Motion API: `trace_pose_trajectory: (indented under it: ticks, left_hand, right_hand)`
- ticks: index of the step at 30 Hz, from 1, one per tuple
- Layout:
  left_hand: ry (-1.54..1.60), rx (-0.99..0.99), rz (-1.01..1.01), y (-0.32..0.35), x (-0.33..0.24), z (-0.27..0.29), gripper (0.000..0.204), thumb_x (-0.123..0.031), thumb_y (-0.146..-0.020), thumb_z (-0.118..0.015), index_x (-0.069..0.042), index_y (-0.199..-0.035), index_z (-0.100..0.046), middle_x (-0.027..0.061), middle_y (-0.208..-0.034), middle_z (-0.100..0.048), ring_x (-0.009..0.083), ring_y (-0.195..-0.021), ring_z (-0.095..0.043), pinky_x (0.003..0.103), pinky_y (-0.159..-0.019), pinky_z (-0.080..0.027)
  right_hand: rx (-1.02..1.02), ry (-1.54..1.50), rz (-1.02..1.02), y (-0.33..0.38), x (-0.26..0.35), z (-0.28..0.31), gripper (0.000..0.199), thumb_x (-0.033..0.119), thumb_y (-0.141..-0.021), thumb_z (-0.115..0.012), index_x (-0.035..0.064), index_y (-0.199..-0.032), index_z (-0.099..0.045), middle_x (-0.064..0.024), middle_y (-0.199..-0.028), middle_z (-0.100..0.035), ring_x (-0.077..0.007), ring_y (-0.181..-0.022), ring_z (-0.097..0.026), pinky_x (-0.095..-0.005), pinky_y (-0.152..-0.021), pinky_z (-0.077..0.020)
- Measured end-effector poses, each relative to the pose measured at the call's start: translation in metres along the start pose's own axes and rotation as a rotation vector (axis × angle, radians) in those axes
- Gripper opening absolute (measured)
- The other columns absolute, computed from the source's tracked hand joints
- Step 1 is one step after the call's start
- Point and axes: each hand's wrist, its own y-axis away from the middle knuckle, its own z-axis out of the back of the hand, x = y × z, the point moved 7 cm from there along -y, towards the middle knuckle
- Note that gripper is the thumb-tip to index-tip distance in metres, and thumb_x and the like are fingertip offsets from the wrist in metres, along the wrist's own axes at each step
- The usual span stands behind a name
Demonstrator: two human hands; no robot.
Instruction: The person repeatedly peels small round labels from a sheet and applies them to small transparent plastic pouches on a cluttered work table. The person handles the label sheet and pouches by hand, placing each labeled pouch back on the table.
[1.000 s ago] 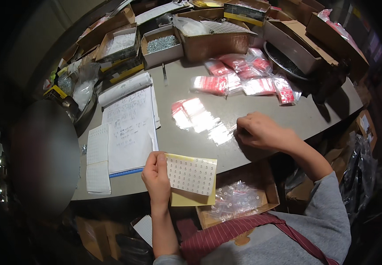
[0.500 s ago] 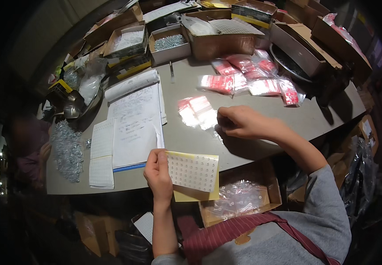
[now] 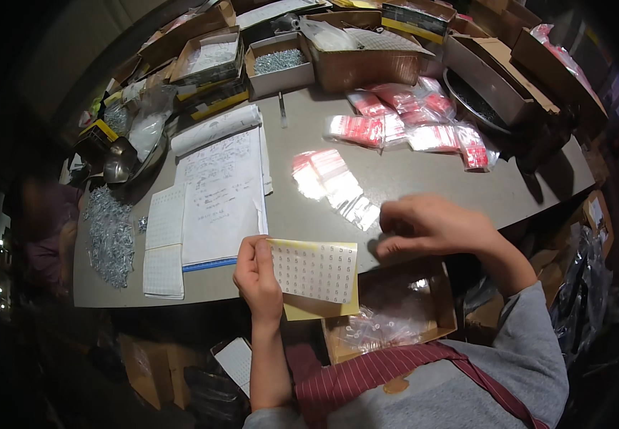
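Note:
My left hand (image 3: 258,280) grips the left edge of a sheet of small printed labels (image 3: 315,275), thumb on top; its yellow backing shows below. It hovers at the table's near edge. My right hand (image 3: 434,225) is over the table to the right, its thumb and bent forefinger apart and nothing visible between them. Beside its fingertips lies a spread row of small clear zip bags (image 3: 352,202) with red tops. Below the label sheet, an open cardboard box (image 3: 447,325) holds clear bags, some bearing small round white labels.
A notepad (image 3: 224,186) and folded label sheets (image 3: 164,250) lie left, near a pile of metal screws (image 3: 109,239). Bundled red-and-clear bags (image 3: 359,130) sit farther back. Boxes of hardware (image 3: 279,64) line the far edge; a pen (image 3: 283,111) lies before them. Another person (image 3: 45,229) is at left.
My right hand has moved right and nearer from the small bags, its thumb and forefinger parting. More of the bag row now shows. My left hand still holds the label sheet.

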Motion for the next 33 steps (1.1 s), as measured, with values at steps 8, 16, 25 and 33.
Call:
trace_pose_trajectory:
  ticks: [8, 16, 25, 33]
  left_hand:
    - [0.088, 0.026, 0.007, 0.0, 0.001, -0.002, 0.022, -0.018, -0.108, -0.05, 0.001, -0.107, -0.06, -0.0008, -0.086, -0.062, 0.0035, -0.074, -0.053, 0.022, -0.065, -0.044]
    - [0.121, 0.261, 0.132, 0.003, -0.002, -0.019, 0.016, -0.009, -0.093, -0.072, 0.002, -0.104, -0.066, 0.0018, -0.09, -0.069, 0.0046, -0.078, -0.06, 0.021, -0.069, -0.048]
    - [-0.082, 0.235, 0.106, 0.01, -0.006, -0.022, 0.012, -0.007, -0.091, -0.073, 0.003, -0.097, -0.069, 0.003, -0.085, -0.071, 0.0066, -0.08, -0.061, 0.024, -0.074, -0.05]
    - [-0.159, 0.21, 0.094, 0.007, -0.006, -0.023, 0.015, -0.01, -0.091, -0.073, 0.003, -0.097, -0.068, 0.0038, -0.082, -0.071, 0.0069, -0.077, -0.061, 0.024, -0.07, -0.05]
  right_hand:
    - [-0.249, -0.28, 0.077, -0.035, 0.025, -0.034, 0.035, 0.024, -0.098, -0.068, -0.0002, -0.122, -0.058, -0.0174, -0.104, -0.068, -0.0256, -0.096, -0.069, -0.0367, -0.085, -0.0539]
    - [-0.282, -0.398, 0.257, -0.05, 0.014, -0.043, 0.025, 0.019, -0.096, -0.062, 0.0004, -0.113, -0.064, -0.0214, -0.098, -0.068, -0.0375, -0.091, -0.068, -0.0418, -0.081, -0.0541]
    - [-0.492, 0.067, 0.387, -0.044, 0.041, -0.034, 0.022, 0.011, -0.079, -0.07, 0.0031, -0.095, -0.058, -0.0141, -0.088, -0.059, -0.0344, -0.083, -0.062, -0.043, -0.074, -0.0511]
    - [-0.546, 0.508, 0.52, -0.026, 0.062, -0.05, 0.027, 0.018, -0.074, -0.07, 0.0063, -0.095, -0.057, -0.0093, -0.09, -0.056, -0.0311, -0.09, -0.061, -0.044, -0.072, -0.0516]
